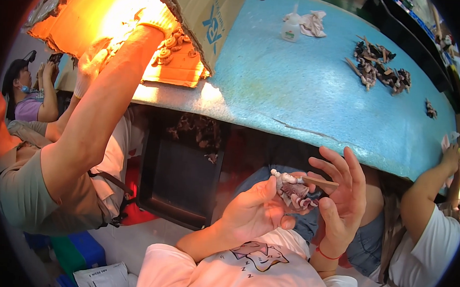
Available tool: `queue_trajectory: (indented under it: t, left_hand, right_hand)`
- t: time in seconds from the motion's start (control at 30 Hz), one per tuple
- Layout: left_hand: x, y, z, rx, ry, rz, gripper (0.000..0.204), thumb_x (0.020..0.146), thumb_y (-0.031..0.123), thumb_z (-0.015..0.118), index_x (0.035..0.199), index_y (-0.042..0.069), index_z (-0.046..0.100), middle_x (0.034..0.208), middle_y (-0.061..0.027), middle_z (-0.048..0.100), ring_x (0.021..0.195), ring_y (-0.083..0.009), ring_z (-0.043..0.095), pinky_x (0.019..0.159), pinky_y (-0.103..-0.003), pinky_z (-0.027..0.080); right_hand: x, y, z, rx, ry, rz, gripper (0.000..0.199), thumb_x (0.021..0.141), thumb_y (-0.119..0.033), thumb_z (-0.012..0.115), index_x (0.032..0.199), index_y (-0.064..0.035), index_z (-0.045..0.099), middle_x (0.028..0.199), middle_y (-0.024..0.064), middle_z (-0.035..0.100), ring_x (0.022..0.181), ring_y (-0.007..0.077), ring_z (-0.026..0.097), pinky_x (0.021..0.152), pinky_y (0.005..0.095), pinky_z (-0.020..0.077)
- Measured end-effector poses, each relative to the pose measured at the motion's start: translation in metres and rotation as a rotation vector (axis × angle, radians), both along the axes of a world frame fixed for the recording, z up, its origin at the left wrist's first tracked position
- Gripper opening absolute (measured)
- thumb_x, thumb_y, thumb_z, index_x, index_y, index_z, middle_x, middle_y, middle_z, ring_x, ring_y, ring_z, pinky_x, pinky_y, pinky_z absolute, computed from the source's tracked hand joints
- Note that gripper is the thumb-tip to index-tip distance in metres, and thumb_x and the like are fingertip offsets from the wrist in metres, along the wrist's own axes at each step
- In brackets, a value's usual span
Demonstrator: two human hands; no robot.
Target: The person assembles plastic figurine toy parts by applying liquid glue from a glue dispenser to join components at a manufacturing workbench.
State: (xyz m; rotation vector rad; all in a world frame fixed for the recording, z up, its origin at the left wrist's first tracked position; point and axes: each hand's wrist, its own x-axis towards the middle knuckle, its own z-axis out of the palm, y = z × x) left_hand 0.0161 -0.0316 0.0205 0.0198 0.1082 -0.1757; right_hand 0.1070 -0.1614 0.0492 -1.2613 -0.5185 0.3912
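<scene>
Lower centre of frame: left hand (255, 210) clenched around a small figurine (295, 192), pale with pinkish-purple parts, held above the lap. The grip pins it from below, thumb and fingers closed on its lower half.

Right hand (341, 198) just beside it, fingers spread and mostly released; a thin wooden stick (319, 181) lies across the figurine's top, pinched between thumb and a finger as far as I can tell (the contact is small and partly hidden). A red band sits on that wrist.

Upper half of frame: a blue foam-topped counter (305, 95). At its upper right, a cluster of dark small pieces (379, 68), possibly more figurines, with sticks among them. Upper centre: a small white squeeze bottle (290, 28) next to a crumpled rag (313, 22).

Upper left: another person's gloved hand (156, 17) reaches into a brightly lit cardboard box (195, 17). A second co-worker's arm (428, 190) shows at the right edge.

Progress, judged only: the one figurine is being worked in hand; the cluster on the counter looks set aside, whether finished or waiting I cannot tell.
</scene>
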Motion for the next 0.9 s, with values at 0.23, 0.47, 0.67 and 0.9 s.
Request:
queue_trajectory:
  t: [0.23, 0.47, 0.67, 0.9]
  left_hand:
    - [-0.002, 0.009, -0.001, -0.049, 0.077, 0.033, 0.049, 0.093, 0.044, 0.035, 0.125, 0.008, 0.04, 0.116, -0.0079, 0.052, 0.094, -0.0238, 0.057, 0.056, -0.03, 0.048]
    - [-0.013, 0.016, -0.007, 0.058, 0.158, 0.095, 0.049, 0.093, 0.046, 0.033, 0.12, 0.007, 0.043, 0.11, -0.0092, 0.055, 0.089, -0.0229, 0.06, 0.056, -0.033, 0.052]
    - [-0.019, 0.016, 0.002, 0.416, 0.152, 0.247, 0.047, 0.09, 0.035, 0.049, 0.123, 0.002, 0.045, 0.109, -0.0124, 0.055, 0.092, -0.0202, 0.058, 0.059, -0.031, 0.053]
    - [-0.026, 0.022, 0.0, 1.072, 0.018, 0.553, 0.042, 0.077, 0.003, 0.066, 0.116, -0.003, 0.053, 0.122, -0.0136, 0.045, 0.092, -0.0143, 0.052, 0.073, -0.025, 0.049]
  right_hand:
    - [-0.001, 0.005, -0.002, -0.013, -0.004, -0.027, 0.067, 0.075, -0.006, 0.062, 0.133, 0.0008, 0.03, 0.125, 0.0216, 0.045, 0.11, 0.0297, 0.051, 0.088, 0.0371, 0.0445]
    - [-0.002, 0.008, -0.008, -0.065, -0.027, -0.018, 0.064, 0.076, -0.008, 0.062, 0.132, 0.0025, 0.032, 0.122, 0.0226, 0.047, 0.107, 0.0287, 0.053, 0.086, 0.0354, 0.0456]
    - [-0.001, 0.01, -0.01, -0.096, -0.066, -0.015, 0.062, 0.079, -0.01, 0.063, 0.131, 0.0028, 0.033, 0.121, 0.0226, 0.047, 0.105, 0.0284, 0.054, 0.086, 0.0347, 0.0458]
    - [-0.005, 0.011, -0.005, -0.112, -0.084, 0.003, 0.062, 0.077, -0.008, 0.063, 0.13, 0.0038, 0.034, 0.122, 0.0228, 0.047, 0.107, 0.0296, 0.053, 0.087, 0.0353, 0.0447]
